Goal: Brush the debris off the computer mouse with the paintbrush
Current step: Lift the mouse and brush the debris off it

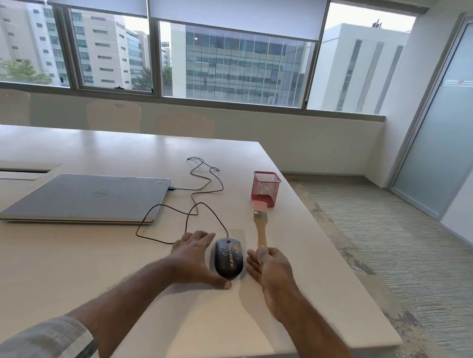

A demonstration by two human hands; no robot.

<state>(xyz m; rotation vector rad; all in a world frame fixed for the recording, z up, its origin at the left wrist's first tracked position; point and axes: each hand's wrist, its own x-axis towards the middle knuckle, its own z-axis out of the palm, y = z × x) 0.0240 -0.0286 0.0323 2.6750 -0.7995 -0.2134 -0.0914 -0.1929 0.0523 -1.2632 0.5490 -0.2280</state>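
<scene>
The computer mouse (228,258) sits on the worktop (85,274), its back speckled with pale debris (232,254), so no cleaning shows yet. The left hand (194,256) rests at its nine o'clock, fingers straight, thumb touching the near end. At three o'clock the right hand (270,266) has its grip curled round the paintbrush (260,224) handle, bristles pointing away toward twelve o'clock. All the sweeping seems left.

Things on the big white table (58,273)

A shut grey laptop (90,197) lies on the table. A red mesh cup (266,187) stands to the right of the laptop, near the table's edge.
</scene>
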